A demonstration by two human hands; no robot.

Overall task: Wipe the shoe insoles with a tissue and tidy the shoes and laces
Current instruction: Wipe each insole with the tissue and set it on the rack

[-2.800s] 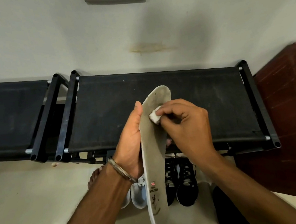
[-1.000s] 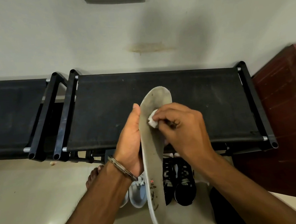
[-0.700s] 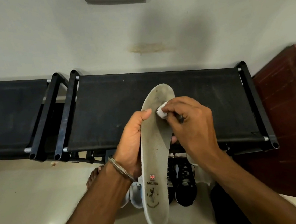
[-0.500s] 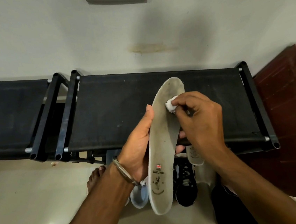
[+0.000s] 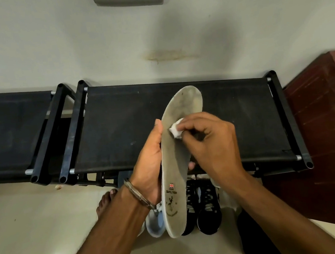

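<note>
Mid-wipe: my left hand (image 5: 149, 170) grasps the insole (image 5: 179, 167) while my right hand (image 5: 209, 143) pinches the tissue (image 5: 175, 130) against its forefoot; I judge the heel comes next.

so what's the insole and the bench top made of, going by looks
Insole: likely foam with a matte grey fabric face, thin, printed logo, dirt-smudged toe. Bench top: seemingly black woven fabric, matte, dusty, stretched over a dark tube frame, plastic or metal, unclear.

The left hand (image 5: 149, 170) grips the insole (image 5: 178, 161) along its edge, thumb up. The right hand (image 5: 209, 143) pinches a tissue (image 5: 175, 130) in curled fingers (image 5: 185, 125), both forearms raised.
</note>
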